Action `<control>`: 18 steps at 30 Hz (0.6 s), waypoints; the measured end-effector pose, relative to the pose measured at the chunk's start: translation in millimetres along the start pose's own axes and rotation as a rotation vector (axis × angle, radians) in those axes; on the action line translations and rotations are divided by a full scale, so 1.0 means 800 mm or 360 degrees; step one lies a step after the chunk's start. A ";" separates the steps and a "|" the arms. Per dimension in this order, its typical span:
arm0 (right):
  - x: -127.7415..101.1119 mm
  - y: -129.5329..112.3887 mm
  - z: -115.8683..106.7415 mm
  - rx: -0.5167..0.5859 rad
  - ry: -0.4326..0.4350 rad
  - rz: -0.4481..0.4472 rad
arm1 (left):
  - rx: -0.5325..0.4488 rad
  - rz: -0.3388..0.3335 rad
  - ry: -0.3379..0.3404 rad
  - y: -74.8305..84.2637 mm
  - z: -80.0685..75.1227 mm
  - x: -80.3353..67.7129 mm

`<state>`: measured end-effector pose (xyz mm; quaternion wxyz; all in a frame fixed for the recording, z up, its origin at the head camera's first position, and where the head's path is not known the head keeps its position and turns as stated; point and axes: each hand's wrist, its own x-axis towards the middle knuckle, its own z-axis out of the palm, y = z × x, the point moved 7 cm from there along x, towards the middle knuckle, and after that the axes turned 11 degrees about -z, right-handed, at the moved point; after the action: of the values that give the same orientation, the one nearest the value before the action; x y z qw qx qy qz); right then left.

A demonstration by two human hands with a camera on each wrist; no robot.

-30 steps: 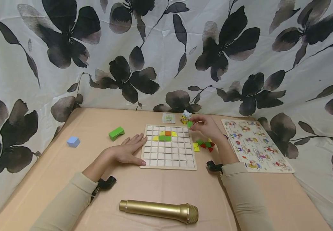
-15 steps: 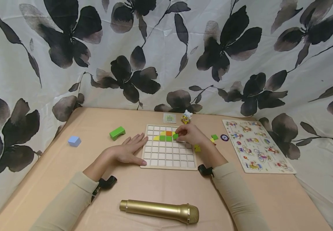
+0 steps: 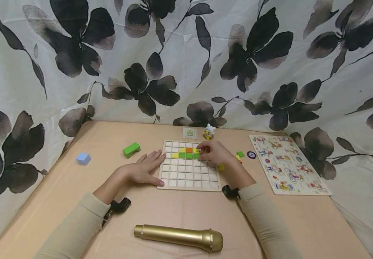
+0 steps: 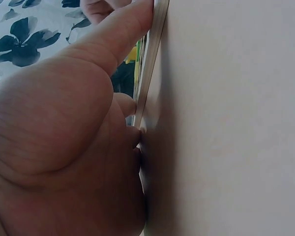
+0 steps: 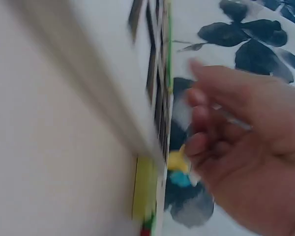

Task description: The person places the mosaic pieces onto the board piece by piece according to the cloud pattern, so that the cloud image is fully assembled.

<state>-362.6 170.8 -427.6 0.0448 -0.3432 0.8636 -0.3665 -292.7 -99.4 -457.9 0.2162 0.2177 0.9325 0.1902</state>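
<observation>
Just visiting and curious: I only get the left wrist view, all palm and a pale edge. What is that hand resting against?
Observer: The left hand lies flat on the table, fingertips against the left edge of a wooden grid board.
Operator: Anything on the board?
Observer: Yellow, green and orange tiles fill a small patch in its upper rows.
Operator: And the other hand?
Observer: The right hand hovers at the right end of that patch, fingertips at a green tile.

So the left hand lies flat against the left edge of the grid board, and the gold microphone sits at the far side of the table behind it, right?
Not quite. In the head view the left hand does lie flat against the grid board, but the gold microphone lies at the near side of the table, in front of the board.
</observation>
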 end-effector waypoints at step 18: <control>-0.071 0.026 -0.102 -0.0242 -0.0016 0.0195 | 0.0012 -0.0006 0.0004 0.003 0.000 -0.002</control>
<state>-358.0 265.9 -392.1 0.0454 -0.2940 0.9081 -0.2947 -290.6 -97.8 -456.5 0.2146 0.2167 0.9339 0.1867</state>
